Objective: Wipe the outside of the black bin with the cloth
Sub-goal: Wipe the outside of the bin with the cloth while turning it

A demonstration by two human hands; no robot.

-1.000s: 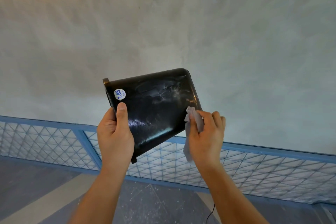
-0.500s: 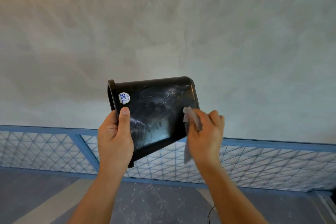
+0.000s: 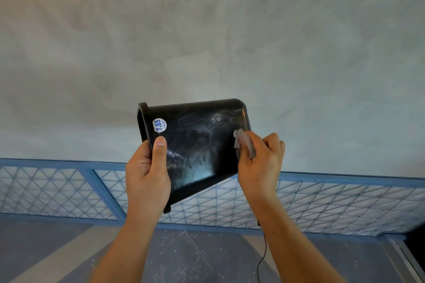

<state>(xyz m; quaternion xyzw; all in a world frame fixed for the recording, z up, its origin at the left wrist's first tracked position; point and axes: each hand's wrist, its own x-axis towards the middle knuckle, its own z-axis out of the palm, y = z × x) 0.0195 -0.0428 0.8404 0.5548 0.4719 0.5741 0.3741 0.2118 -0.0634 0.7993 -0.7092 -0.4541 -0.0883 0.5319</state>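
Observation:
The black bin (image 3: 197,145) is held up in the air on its side, rim to the left and base to the right. A round white price sticker (image 3: 159,125) sits near its rim. My left hand (image 3: 147,174) grips the rim end, thumb laid on the glossy outer wall. My right hand (image 3: 259,163) holds a small grey cloth (image 3: 245,143) pressed against the bin's right end near the base. Streaks show on the bin's side.
A grey plaster wall (image 3: 230,41) fills the background. Below runs a blue-framed mesh railing (image 3: 333,200), and beneath it a grey floor with a pale stripe (image 3: 57,257). A thin black cable (image 3: 262,257) hangs by my right forearm.
The bin has turned so its top edge lies more level. My right hand has slid the cloth up along the bin's right end. The left grip is unchanged.

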